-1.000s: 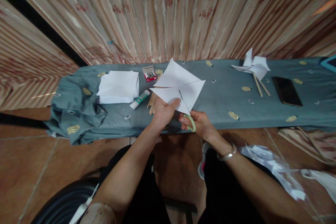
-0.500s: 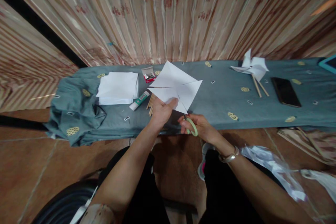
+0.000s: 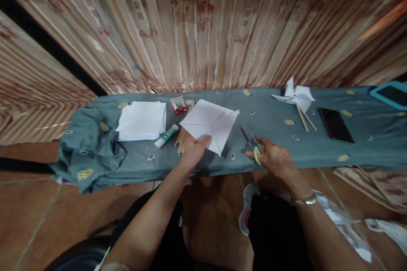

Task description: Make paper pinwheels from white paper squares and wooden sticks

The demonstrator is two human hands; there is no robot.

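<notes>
A square white paper sheet (image 3: 211, 123) with cuts running in from its corners is pinched at its near edge by my left hand (image 3: 194, 150). Wooden sticks (image 3: 182, 139) lie partly beneath that sheet. To the right, my right hand (image 3: 274, 154) grips scissors with pale green handles (image 3: 257, 155); their blades point up and away, apart from the paper. Left of the sheet lie a green and white glue tube (image 3: 167, 136), a small red box of metal pins (image 3: 179, 105) and a stack of white paper (image 3: 142, 120).
A finished-looking paper pinwheel (image 3: 297, 96) rests with two sticks at the right. Beyond it are a black phone (image 3: 335, 125) and a blue-framed device (image 3: 389, 95). All sit on a grey-green cloth (image 3: 222, 165). A patterned curtain (image 3: 203, 29) hangs behind.
My right hand has moved right with the scissors, away from the paper's near corner. My left hand keeps its hold on the sheet. The view has tilted slightly upward.
</notes>
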